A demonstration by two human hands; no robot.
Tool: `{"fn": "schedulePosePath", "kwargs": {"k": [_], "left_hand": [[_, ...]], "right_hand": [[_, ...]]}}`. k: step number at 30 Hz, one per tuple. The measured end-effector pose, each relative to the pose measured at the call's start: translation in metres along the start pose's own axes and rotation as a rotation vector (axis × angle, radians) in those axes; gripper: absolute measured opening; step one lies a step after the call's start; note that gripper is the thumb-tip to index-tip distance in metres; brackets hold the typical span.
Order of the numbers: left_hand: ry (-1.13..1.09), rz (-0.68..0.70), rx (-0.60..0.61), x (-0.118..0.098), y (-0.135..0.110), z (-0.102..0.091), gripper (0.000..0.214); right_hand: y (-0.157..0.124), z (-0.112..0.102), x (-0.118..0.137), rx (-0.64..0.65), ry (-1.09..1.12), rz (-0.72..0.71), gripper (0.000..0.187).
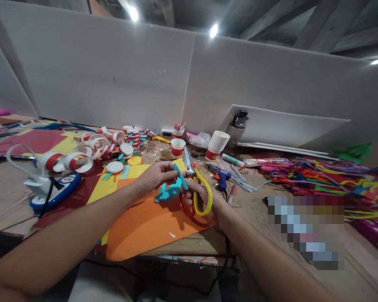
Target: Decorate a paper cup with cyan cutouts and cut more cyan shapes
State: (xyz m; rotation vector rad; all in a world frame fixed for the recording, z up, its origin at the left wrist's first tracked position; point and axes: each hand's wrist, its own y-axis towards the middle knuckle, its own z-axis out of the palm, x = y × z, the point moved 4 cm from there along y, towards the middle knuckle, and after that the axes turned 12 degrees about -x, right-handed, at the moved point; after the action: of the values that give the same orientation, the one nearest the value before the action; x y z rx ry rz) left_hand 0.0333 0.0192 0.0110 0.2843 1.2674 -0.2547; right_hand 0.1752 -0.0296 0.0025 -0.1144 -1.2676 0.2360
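Note:
My left hand [159, 176] pinches the upper end of a narrow turquoise strip [180, 177], which looks like paper or foam. In my right hand [199, 192] is a pair of scissors [190, 171], with one yellow and one red handle loop and the blades pointing away from me. My right fingertips also meet the strip's lower end. Just below, a larger cut turquoise piece [168, 191] lies over an orange sheet [141, 235]. A yellow sheet [96, 197] shows beneath the orange one. A small white scrap [172, 235] rests on the orange.
Paper cups [178, 150], a cup stack [219, 144] and a bottle [237, 128] stand at the back. Right of my hands are a blue glue gun [223, 179] and colourful pipe cleaners [315, 176]. Curled cup rings [78, 161] and a white plug [38, 186] sit left.

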Motion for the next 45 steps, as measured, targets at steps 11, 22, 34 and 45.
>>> {"fn": "schedulePosePath", "kwargs": {"k": [11,22,34,45], "left_hand": [[-0.071,0.066,-0.285,-0.027,0.011,-0.035,0.023],[-0.078,0.030,-0.368,-0.029,0.014,-0.039,0.020],[-0.080,0.010,-0.351,-0.026,0.013,-0.041,0.018],[-0.059,0.013,-0.341,-0.028,0.012,-0.038,0.018]], "right_hand": [[-0.012,-0.008,0.026,-0.016,-0.733,-0.353,0.041],[-0.019,0.001,0.038,0.097,-0.977,-0.386,0.039],[-0.026,0.006,0.037,0.119,-0.979,-0.321,0.038],[-0.026,0.005,0.037,0.099,-0.944,-0.340,0.038]]}}
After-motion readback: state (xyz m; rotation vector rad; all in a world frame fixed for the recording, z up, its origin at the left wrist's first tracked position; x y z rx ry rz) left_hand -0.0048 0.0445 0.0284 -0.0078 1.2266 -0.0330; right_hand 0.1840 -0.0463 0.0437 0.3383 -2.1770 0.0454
